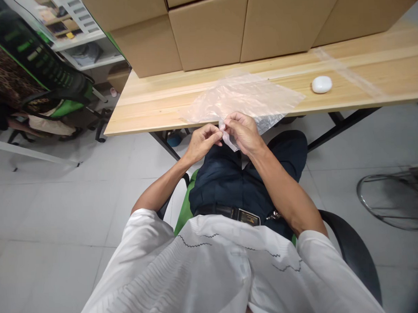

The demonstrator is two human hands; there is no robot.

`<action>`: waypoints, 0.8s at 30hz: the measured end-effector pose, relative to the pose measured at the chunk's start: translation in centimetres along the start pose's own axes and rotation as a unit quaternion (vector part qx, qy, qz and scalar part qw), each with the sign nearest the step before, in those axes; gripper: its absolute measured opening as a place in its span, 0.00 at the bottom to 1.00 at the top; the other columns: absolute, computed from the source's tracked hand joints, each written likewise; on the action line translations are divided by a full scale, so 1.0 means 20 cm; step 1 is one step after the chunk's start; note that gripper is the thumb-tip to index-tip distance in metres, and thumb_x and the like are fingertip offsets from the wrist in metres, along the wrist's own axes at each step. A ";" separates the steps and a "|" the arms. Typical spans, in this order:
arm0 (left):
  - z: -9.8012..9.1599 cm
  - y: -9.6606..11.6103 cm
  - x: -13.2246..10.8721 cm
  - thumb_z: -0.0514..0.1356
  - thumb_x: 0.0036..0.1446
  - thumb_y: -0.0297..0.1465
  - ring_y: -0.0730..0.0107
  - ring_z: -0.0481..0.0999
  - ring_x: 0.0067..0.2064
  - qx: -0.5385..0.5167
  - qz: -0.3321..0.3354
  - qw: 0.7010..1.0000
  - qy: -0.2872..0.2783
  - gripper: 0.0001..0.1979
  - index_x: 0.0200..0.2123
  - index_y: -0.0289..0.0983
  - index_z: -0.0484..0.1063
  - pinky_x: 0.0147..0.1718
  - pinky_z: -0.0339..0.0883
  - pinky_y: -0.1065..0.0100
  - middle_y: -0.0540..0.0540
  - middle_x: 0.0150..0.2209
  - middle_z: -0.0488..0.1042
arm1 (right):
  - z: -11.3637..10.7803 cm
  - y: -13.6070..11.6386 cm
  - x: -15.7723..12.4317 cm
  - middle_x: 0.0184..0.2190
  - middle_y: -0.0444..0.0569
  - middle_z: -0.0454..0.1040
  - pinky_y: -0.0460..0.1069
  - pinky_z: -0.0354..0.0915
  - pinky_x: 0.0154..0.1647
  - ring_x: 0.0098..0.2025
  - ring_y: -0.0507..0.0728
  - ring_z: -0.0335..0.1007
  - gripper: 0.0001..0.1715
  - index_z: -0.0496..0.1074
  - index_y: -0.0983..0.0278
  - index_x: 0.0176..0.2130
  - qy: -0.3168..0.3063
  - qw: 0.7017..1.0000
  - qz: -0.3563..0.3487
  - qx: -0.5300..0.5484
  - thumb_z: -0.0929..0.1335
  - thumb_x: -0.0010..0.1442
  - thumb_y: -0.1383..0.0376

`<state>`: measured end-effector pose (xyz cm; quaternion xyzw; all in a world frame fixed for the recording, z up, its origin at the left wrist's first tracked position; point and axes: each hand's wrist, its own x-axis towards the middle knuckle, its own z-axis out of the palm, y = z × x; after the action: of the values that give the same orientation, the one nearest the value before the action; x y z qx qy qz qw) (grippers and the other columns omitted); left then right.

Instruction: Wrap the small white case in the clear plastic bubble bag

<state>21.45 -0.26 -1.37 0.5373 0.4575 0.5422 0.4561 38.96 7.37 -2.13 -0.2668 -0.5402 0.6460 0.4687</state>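
A clear plastic bag (pixel 241 97) lies crumpled across the front edge of the wooden table (pixel 140 104), and one corner of it hangs over my lap. My left hand (pixel 203 142) pinches the bag's near end between thumb and fingertips. Close beside it, my right hand (pixel 243 132) grips the same gathered end, with a short strip of plastic hanging below the fingers. Both hands are just off the table edge, nearly touching. To the right on the table sits a small white rounded case (pixel 321 84).
Cardboard boxes (pixel 208 32) line the back of the table. A strip of clear tape (pixel 351 72) crosses the tabletop at right. At left are a green and black chair (pixel 34 58), a white shelf (pixel 82 42) and part of another person. A metal stool frame (pixel 394 201) stands at right.
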 end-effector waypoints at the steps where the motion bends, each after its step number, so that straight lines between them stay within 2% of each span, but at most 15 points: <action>1: 0.00 0.00 0.00 0.85 0.59 0.61 0.68 0.85 0.33 0.001 0.000 1.000 -0.002 0.33 0.36 0.40 0.80 0.41 0.83 0.63 0.50 0.34 0.86 | 0.00 0.01 0.00 0.33 0.44 0.80 0.50 0.76 0.35 0.31 0.53 0.76 0.32 0.73 0.56 0.37 -0.002 1.000 -0.001 0.001 0.86 0.65 0.40; 5: 0.00 0.02 -0.02 0.81 0.60 0.68 0.67 0.85 0.34 0.001 0.014 1.000 -0.003 0.37 0.37 0.40 0.83 0.42 0.83 0.62 0.48 0.35 0.86 | -0.02 0.03 0.01 0.33 0.43 0.80 0.52 0.78 0.34 0.29 0.53 0.76 0.33 0.73 0.56 0.38 -0.018 1.000 -0.011 0.017 0.86 0.65 0.39; 8: -0.01 0.02 -0.02 0.77 0.63 0.71 0.67 0.85 0.36 0.019 0.024 1.000 -0.003 0.38 0.39 0.39 0.84 0.42 0.81 0.63 0.47 0.37 0.86 | -0.01 0.03 0.01 0.31 0.42 0.78 0.52 0.80 0.35 0.30 0.54 0.78 0.32 0.73 0.56 0.37 -0.004 1.000 -0.023 0.006 0.86 0.66 0.39; 13: -0.05 -0.04 0.00 0.84 0.59 0.63 0.69 0.84 0.40 0.079 0.042 0.996 -0.006 0.34 0.45 0.40 0.83 0.43 0.77 0.66 0.48 0.42 0.88 | 0.02 0.04 0.02 0.30 0.41 0.78 0.51 0.81 0.39 0.33 0.55 0.81 0.22 0.75 0.56 0.38 0.006 0.996 -0.079 -0.037 0.83 0.72 0.49; 17: -0.06 -0.07 0.00 0.81 0.65 0.60 0.68 0.84 0.41 0.106 0.065 0.992 0.014 0.30 0.43 0.40 0.83 0.44 0.78 0.65 0.48 0.41 0.88 | 0.04 0.08 0.04 0.31 0.40 0.79 0.50 0.81 0.40 0.34 0.54 0.82 0.18 0.75 0.56 0.39 0.010 0.993 -0.103 -0.056 0.80 0.75 0.53; 20: -0.06 -0.07 0.00 0.76 0.69 0.65 0.65 0.85 0.40 0.068 0.063 0.996 0.012 0.32 0.41 0.40 0.83 0.42 0.84 0.63 0.48 0.38 0.86 | 0.04 0.09 0.05 0.33 0.41 0.81 0.50 0.80 0.38 0.33 0.54 0.82 0.21 0.74 0.56 0.39 0.022 0.991 -0.118 -0.064 0.80 0.77 0.49; 24: -0.07 -0.07 0.02 0.79 0.64 0.68 0.68 0.84 0.34 0.015 0.054 0.998 0.019 0.36 0.38 0.40 0.80 0.37 0.88 0.62 0.50 0.34 0.82 | 0.01 0.07 0.00 0.35 0.41 0.82 0.50 0.80 0.42 0.35 0.53 0.83 0.27 0.75 0.56 0.42 0.061 0.982 -0.153 -0.096 0.77 0.79 0.39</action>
<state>20.09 0.31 -2.65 0.5577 0.4443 0.5690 0.4097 38.29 7.32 -3.29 -0.2634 -0.6049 0.4940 0.5663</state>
